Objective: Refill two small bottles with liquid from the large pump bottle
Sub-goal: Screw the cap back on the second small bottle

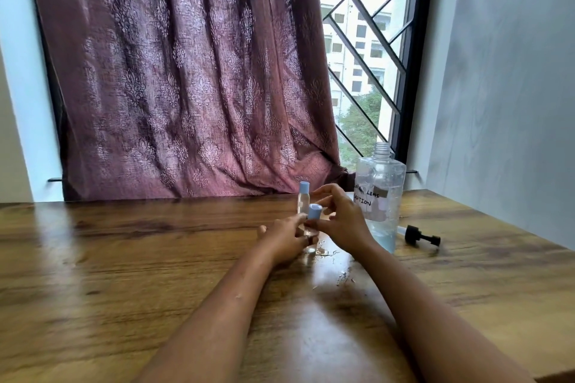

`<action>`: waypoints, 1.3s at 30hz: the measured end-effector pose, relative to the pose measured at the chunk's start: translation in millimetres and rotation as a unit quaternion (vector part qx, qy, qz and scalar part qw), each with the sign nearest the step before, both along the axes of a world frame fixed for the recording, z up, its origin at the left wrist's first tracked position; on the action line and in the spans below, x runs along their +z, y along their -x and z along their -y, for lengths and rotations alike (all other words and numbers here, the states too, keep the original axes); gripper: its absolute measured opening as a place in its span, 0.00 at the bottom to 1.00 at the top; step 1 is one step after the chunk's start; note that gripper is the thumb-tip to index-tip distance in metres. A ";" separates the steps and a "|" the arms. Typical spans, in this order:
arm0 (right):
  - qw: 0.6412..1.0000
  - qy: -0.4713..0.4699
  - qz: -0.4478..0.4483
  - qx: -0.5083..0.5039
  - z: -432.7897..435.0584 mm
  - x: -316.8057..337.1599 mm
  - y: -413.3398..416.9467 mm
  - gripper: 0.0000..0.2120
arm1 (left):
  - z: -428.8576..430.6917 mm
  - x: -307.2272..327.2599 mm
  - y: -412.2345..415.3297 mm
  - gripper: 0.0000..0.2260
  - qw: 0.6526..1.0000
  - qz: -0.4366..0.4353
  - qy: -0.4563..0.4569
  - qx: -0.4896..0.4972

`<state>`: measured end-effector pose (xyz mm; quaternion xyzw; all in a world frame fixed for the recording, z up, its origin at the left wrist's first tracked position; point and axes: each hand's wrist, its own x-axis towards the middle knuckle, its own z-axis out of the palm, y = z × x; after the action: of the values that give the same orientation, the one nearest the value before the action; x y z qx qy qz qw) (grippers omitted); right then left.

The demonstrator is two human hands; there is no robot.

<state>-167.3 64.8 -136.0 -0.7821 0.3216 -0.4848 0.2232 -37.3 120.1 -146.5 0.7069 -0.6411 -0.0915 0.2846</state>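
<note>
My left hand (287, 238) steadies the small bottle (309, 235) at frame centre on the bench (124, 258) so my right hand (340, 221) fingers can pinch its blue cap (314, 212); the large bottle (380, 196) stands open at right.

Two small bottles (303, 200) (312, 228), one large bottle (380, 196), one black pump (421, 237), apparently several spilled droplets (326, 253).

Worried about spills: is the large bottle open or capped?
Open. The large bottle shows a bare threaded neck; its black pump lies on the table beside it.
</note>
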 end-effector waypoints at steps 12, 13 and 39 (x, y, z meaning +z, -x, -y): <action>0.999 -0.001 -0.033 -0.002 -7.1 -2.3 -0.7 0.26 | 1.6 -0.3 -0.2 0.19 1.000 0.005 0.005 -0.006; 0.999 0.010 -0.033 -0.027 -5.9 -1.8 0.0 0.26 | 2.1 -0.4 -0.2 0.18 1.000 0.007 0.010 0.000; 0.999 0.025 0.011 -0.018 -5.5 2.1 0.0 0.18 | 2.6 -2.0 -0.6 0.20 0.991 0.107 0.084 0.007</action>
<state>-167.4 70.3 -133.9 -0.7762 0.3206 -0.5054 0.1983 -36.6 117.5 -148.5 0.6910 -0.6679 0.0406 0.2734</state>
